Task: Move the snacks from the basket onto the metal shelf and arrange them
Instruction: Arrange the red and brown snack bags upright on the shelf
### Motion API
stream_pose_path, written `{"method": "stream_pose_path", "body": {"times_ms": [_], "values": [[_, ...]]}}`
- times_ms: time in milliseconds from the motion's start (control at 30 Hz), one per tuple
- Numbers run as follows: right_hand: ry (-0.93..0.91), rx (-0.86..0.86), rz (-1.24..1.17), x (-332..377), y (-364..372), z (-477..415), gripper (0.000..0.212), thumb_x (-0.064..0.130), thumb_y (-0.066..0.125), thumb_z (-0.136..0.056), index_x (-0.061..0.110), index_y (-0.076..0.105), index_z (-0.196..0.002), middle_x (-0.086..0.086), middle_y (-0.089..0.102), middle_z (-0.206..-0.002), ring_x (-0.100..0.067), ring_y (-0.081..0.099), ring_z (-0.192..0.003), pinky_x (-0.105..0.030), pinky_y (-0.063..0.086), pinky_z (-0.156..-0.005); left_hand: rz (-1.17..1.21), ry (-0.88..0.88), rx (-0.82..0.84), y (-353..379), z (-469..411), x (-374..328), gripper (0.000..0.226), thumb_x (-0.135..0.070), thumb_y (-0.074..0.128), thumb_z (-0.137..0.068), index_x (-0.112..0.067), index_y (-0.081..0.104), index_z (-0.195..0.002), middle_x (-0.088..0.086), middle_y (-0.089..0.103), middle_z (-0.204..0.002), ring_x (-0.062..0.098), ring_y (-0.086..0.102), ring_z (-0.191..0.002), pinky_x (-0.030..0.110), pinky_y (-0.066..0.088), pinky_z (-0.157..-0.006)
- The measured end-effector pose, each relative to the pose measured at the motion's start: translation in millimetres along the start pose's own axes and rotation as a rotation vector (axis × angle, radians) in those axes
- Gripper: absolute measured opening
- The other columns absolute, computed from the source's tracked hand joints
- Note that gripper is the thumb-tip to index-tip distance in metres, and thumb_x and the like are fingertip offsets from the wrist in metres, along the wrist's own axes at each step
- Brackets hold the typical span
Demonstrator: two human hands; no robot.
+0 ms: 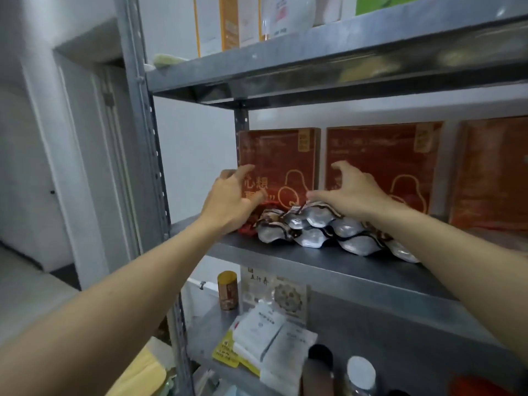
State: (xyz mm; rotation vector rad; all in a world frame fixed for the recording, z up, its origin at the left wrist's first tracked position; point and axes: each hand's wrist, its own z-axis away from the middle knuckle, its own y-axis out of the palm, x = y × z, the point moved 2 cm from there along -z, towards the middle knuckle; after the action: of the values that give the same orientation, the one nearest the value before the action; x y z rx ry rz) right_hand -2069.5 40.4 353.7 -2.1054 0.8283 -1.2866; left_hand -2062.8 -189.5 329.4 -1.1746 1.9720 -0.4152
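On the dull grey metal shelf (328, 270), silver foil snack packets (320, 221) carry brown-and-white edging; behind them on it, flat red cardboard boxes (281, 155) bear orange outline drawings and gold characters.

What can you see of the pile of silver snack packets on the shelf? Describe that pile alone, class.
The snack packets are small, puffy pouches of shiny silver foil with dark brown and red printed edges. They lie heaped in overlapping rows along the front of the metal shelf, before upright red boxes. The left hand touches the pile's left end; the right hand rests straight fingers on its top.
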Motion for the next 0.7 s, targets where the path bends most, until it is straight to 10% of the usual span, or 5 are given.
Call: {"method": "stream_pose_path", "body": {"times_ms": [167,333,433,700], "values": [[0.19,0.014,-0.229,5.3,27.9,-74.9,0.077,0.038,0.077,-0.082,0.011,0.041,-0.143,-0.005,0.053,-0.138,-0.023,0.049,-0.125,-0.028,0.037,-0.089,0.149,-0.105,0.013,14.0,-74.9,45.1,0.07,-0.041,0.072,-0.084,-0.031,0.039,-0.144,0.01,0.046,-0.14,0.028,0.048,-0.126,0.042,0.041,-0.106],[0.31,0.007,-0.222,4.9,50.8,-128.1,0.047,0.032,0.079,-0.081,0.009,0.053,-0.112,0.004,0.048,-0.08,-0.019,0.057,-0.089,-0.033,0.051,-0.084,0.328,-0.205,0.03,32.6,-133.4,83.0,0.081,-0.026,0.081,-0.079,-0.025,0.036,-0.146,0.011,0.045,-0.142,0.028,0.045,-0.13,0.04,0.042,-0.102],[0.344,0.023,-0.199,3.3,64.1,-146.9,0.035,0.029,0.079,-0.081,0.016,0.048,-0.086,0.004,0.05,-0.079,-0.014,0.056,-0.076,-0.033,0.052,-0.083,0.378,-0.292,0.06,49.7,-161.4,109.3,0.095,-0.027,0.085,-0.073,-0.023,0.028,-0.149,0.012,0.043,-0.145,0.031,0.045,-0.131,0.044,0.042,-0.106],[0.416,-0.01,-0.235,-4.1,88.1,-167.5,0.043,0.018,0.084,-0.074,0.012,0.063,-0.11,-0.004,0.072,-0.098,-0.018,0.069,-0.083,-0.027,0.053,-0.062,0.582,-0.315,0.307,99.5,-196.6,146.8,0.093,-0.013,0.086,-0.07,-0.016,0.034,-0.146,0.008,0.053,-0.137,0.028,0.048,-0.13,0.045,0.042,-0.108]]}}
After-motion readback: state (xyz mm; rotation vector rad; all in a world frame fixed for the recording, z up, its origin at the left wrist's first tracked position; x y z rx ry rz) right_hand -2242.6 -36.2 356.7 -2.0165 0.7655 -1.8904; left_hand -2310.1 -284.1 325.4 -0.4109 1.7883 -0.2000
